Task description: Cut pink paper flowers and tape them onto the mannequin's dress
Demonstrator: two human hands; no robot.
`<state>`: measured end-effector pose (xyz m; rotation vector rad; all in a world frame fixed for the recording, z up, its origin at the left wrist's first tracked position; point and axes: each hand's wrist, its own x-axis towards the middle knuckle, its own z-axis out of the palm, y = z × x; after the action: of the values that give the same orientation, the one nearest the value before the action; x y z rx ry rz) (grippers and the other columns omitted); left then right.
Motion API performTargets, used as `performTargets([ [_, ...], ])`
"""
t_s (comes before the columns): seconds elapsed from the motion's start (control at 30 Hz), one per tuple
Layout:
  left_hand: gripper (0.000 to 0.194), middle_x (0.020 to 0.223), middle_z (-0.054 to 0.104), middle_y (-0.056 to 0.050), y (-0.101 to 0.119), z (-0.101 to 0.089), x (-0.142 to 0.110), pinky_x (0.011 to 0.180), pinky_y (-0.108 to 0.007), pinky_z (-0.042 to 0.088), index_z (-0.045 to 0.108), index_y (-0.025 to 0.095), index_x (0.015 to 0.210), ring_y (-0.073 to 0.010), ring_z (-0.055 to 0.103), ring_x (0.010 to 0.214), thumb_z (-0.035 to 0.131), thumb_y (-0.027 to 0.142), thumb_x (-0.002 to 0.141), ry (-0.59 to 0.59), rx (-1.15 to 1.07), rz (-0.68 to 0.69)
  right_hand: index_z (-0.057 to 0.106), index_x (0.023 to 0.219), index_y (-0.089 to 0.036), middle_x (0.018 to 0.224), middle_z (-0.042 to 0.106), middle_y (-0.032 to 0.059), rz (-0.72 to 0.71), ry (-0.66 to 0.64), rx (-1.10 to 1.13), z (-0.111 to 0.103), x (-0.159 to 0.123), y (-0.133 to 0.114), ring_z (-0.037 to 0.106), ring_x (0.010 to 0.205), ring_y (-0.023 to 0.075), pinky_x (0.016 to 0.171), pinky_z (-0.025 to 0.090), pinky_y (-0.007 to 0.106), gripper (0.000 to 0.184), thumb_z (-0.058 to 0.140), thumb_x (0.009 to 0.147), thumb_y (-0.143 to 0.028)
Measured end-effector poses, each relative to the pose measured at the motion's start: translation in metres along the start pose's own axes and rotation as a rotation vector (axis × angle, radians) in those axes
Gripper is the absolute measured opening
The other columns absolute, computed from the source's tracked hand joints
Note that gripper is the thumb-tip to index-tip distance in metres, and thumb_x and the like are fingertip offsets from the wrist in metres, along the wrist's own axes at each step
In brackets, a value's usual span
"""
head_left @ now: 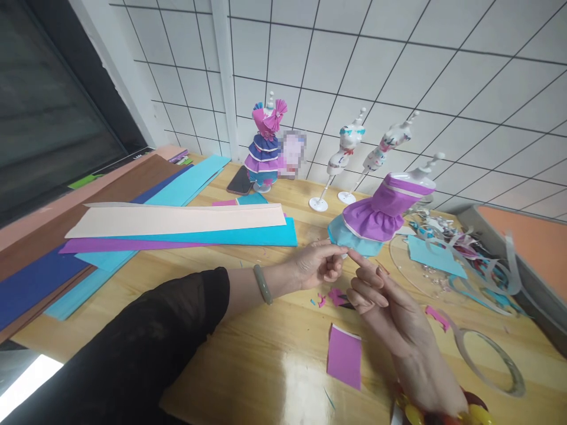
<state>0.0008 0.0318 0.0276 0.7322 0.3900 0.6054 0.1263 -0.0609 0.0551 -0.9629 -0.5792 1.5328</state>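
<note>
My left hand (321,264), a green bangle at its wrist, reaches in from the left with thumb and index together and the other fingers curled. My right hand (394,316) comes from the lower right, index stretched out and the other fingers bent. The two fingertips meet at the hem of a dress form (390,203) in a purple and light blue paper dress. Whatever lies between the fingers is too small to make out. Below them are pink paper scraps (336,296) beside dark pointed tips, partly hidden by the right hand. A purple paper rectangle (344,357) lies nearer me.
Long coloured paper strips (186,221) cover the left side. At the back stand a dressed form (264,147), a phone (240,180) and two bare forms (349,141). A tape roll (491,363), a light blue piece (436,257) and tangled trimmings (469,236) lie right, beside an orange-lined tray (525,248).
</note>
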Motion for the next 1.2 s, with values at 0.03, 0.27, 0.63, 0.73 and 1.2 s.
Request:
performTargets([
  [0.03, 0.017, 0.049, 0.045, 0.004, 0.001, 0.001, 0.0, 0.041, -0.019, 0.021, 0.058, 0.012, 0.077, -0.0037, 0.036, 0.041, 0.06, 0.028, 0.073, 0.004, -0.001, -0.002, 0.061, 0.067, -0.021, 0.061, 0.03, -0.0053, 0.005, 0.009, 0.012, 0.0, 0.0, 0.0, 0.011, 0.048, 0.0086, 0.044, 0.031, 0.022, 0.018, 0.059, 0.082, -0.032],
  [0.27, 0.019, 0.047, 0.044, 0.005, 0.002, 0.005, -0.001, 0.04, -0.019, 0.018, 0.061, 0.01, 0.082, -0.0029, 0.032, 0.039, 0.056, 0.027, 0.076, -0.018, -0.031, -0.05, 0.061, 0.065, -0.02, 0.064, 0.03, -0.0049, -0.007, -0.034, 0.077, -0.003, 0.001, 0.002, 0.013, 0.048, 0.0071, 0.044, 0.032, 0.02, 0.019, 0.06, 0.082, -0.029],
  [0.63, 0.018, 0.047, 0.043, 0.004, 0.0, 0.006, 0.001, 0.041, -0.02, 0.019, 0.063, 0.012, 0.077, -0.0041, 0.031, 0.04, 0.055, 0.027, 0.072, 0.012, 0.007, -0.03, 0.065, 0.083, -0.021, 0.064, 0.03, -0.0048, -0.041, -0.062, -0.051, -0.001, 0.002, 0.005, 0.018, 0.048, 0.0074, 0.046, 0.034, 0.022, 0.014, 0.06, 0.081, -0.034],
  [0.73, 0.016, 0.046, 0.039, 0.005, 0.0, 0.01, 0.003, 0.04, -0.02, 0.017, 0.064, 0.012, 0.074, -0.0039, 0.029, 0.04, 0.054, 0.024, 0.07, 0.057, 0.018, -0.046, 0.064, 0.079, -0.022, 0.063, 0.029, -0.0047, -0.057, -0.065, -0.082, -0.002, 0.003, 0.006, 0.017, 0.048, 0.0082, 0.045, 0.033, 0.023, 0.015, 0.06, 0.081, -0.037],
  [1.2, 0.016, 0.042, 0.016, 0.009, -0.002, 0.011, 0.004, 0.037, -0.021, 0.014, 0.058, 0.013, 0.064, -0.004, 0.011, 0.037, 0.05, 0.023, 0.074, 0.043, -0.058, -0.04, 0.066, 0.088, -0.022, 0.064, 0.032, -0.0051, -0.034, -0.023, -0.065, -0.002, 0.002, 0.005, 0.015, 0.048, 0.0076, 0.044, 0.031, 0.022, 0.012, 0.06, 0.081, -0.03],
])
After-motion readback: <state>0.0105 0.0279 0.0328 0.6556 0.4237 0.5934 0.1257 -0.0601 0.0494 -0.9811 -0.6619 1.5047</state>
